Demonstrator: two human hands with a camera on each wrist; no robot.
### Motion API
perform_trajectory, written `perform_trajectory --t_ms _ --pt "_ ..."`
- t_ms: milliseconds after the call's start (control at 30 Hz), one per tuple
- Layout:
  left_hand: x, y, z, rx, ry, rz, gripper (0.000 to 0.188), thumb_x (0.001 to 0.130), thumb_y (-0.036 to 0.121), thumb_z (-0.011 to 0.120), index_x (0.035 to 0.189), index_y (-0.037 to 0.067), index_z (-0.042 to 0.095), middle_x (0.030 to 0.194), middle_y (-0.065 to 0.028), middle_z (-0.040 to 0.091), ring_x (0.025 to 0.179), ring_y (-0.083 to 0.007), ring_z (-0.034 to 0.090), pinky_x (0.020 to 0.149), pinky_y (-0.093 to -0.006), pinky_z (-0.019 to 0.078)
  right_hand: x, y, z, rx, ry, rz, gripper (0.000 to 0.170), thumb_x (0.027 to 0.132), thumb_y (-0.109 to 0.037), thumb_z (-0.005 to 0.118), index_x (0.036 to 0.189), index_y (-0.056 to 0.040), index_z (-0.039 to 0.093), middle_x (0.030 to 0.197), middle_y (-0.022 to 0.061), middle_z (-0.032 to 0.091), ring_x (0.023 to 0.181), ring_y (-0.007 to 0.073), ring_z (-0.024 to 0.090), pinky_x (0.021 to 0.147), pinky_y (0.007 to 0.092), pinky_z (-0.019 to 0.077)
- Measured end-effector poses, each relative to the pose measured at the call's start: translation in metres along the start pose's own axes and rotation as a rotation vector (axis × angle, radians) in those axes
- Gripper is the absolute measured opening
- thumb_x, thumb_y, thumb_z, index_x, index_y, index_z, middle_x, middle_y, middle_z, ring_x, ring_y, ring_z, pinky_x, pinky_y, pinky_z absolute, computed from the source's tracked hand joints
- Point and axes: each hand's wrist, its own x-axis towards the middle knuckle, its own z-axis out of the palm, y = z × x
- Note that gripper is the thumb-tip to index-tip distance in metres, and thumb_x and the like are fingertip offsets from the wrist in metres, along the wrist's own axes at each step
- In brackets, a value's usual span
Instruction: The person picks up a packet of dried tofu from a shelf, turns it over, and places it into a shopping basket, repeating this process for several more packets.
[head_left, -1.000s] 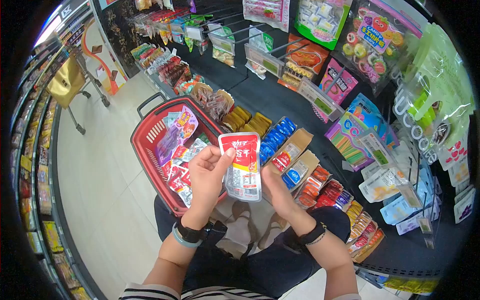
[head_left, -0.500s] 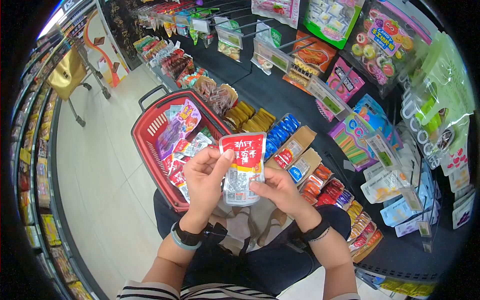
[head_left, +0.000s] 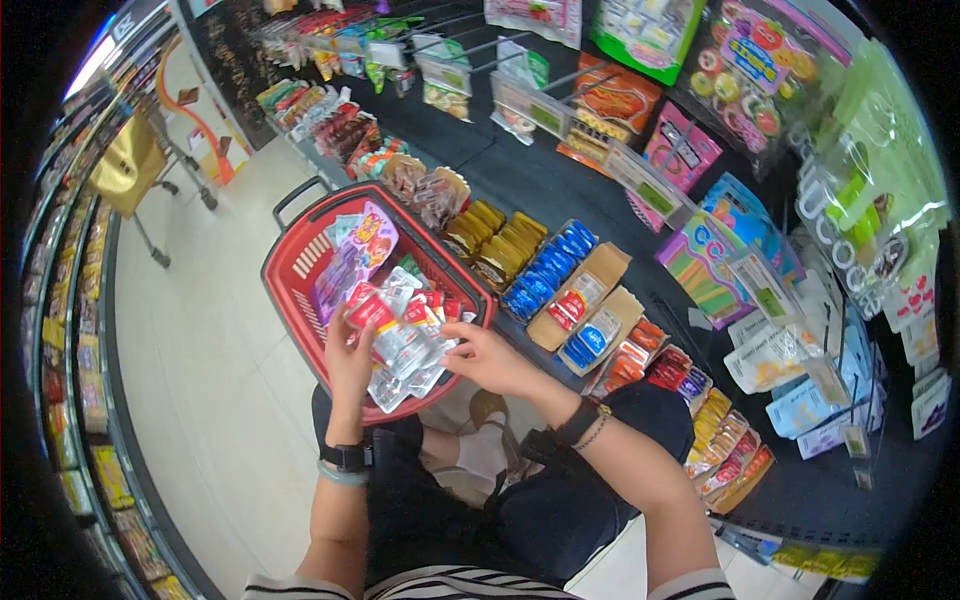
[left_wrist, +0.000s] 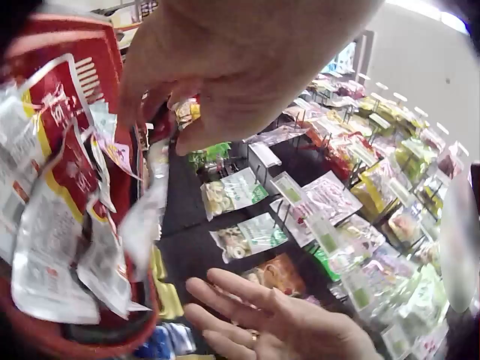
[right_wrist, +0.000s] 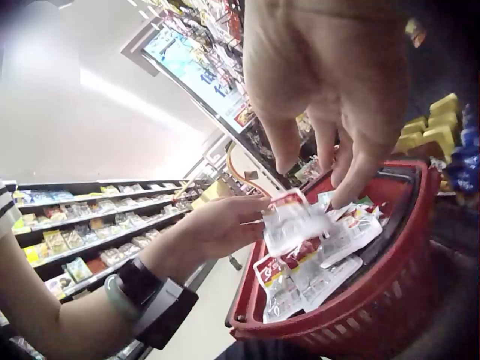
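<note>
My left hand (head_left: 350,345) pinches a red-and-silver snack pouch (right_wrist: 291,225) over the red shopping basket (head_left: 285,245). Several similar pouches (head_left: 405,385) lie heaped in the near end of the basket. Close to the heap's right side is my right hand (head_left: 490,358), its fingers loosely bent and nothing between them. In the right wrist view its fingertips hang right above the pouches. Farther back in the basket lies a purple snack packet (head_left: 345,265).
Right of the basket, boxes of blue-wrapped snacks (head_left: 550,270) and gold-wrapped snacks (head_left: 490,240) line the dark shelf. Hanging packets with price tags (head_left: 650,185) jut out above. A cart with a gold bag (head_left: 130,165) stands at the left back, near another stocked shelf.
The pouch has gone from in front of my body to the left, over the basket. My right hand has let go of it and moved left to the basket's edge.
</note>
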Motion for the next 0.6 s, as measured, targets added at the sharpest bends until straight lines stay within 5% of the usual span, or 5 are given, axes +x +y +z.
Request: perform_trajectory --t_ms 100,200,300,533,600 --pt "-0.006 0.006 0.001 0.416 0.075 0.298 0.068 0.074 0.009 0.067 0.132 -0.001 0.033 0.132 -0.0226 0.037 0.124 -0.0352 0.034 0.103 -0.0405 0.0273 0.001 0.017 -0.009 -0.209 0.099 -0.015 0.042 0.081 -0.018 0.063 0.117 -0.0001 0.050 0.113 0.0156 0.054 0.096 0.0233 0.058 0.078 0.0333 0.0481" --pt "-0.021 0.037 0.027 0.430 0.025 0.486 0.064 0.074 0.007 0.065 0.130 0.003 0.036 0.133 -0.0200 0.035 0.125 -0.0352 0.030 0.104 -0.0417 0.0241 0.004 0.050 -0.040 -0.557 0.390 -0.030 0.020 0.076 -0.015 0.060 0.091 -0.0007 0.061 0.094 0.0180 0.057 0.088 0.0337 0.056 0.079 0.0403 0.0447" --pt "-0.033 0.046 0.074 0.212 -0.183 0.496 0.054 0.075 0.005 0.062 0.125 0.003 0.041 0.128 -0.0179 0.041 0.119 -0.0340 0.038 0.102 -0.0398 0.0276 -0.013 0.070 -0.076 -0.950 0.515 0.168 0.022 0.076 -0.014 0.058 0.092 0.0006 0.060 0.099 0.0159 0.057 0.099 0.0324 0.052 0.084 0.0420 0.0438" --pt "-0.046 0.015 0.247 -0.331 -0.713 -0.027 0.040 0.085 0.003 0.053 0.124 0.003 0.044 0.117 -0.0076 0.051 0.112 -0.0181 0.046 0.094 -0.0305 0.0369 -0.056 0.139 -0.119 -1.267 0.283 0.444 0.044 0.077 -0.018 0.056 0.116 0.0007 0.051 0.132 0.0162 0.039 0.130 0.0348 0.025 0.103 0.0503 0.0228" --pt "-0.039 0.005 0.289 -0.370 -0.779 -0.401 0.031 0.088 0.010 0.051 0.119 0.006 0.049 0.107 -0.0065 0.054 0.099 -0.0166 0.051 0.085 -0.0294 0.0421 -0.058 0.142 -0.121 -1.287 0.124 0.523 0.052 0.076 -0.022 0.057 0.122 -0.0006 0.048 0.133 0.0169 0.039 0.132 0.0361 0.020 0.103 0.0528 0.0216"
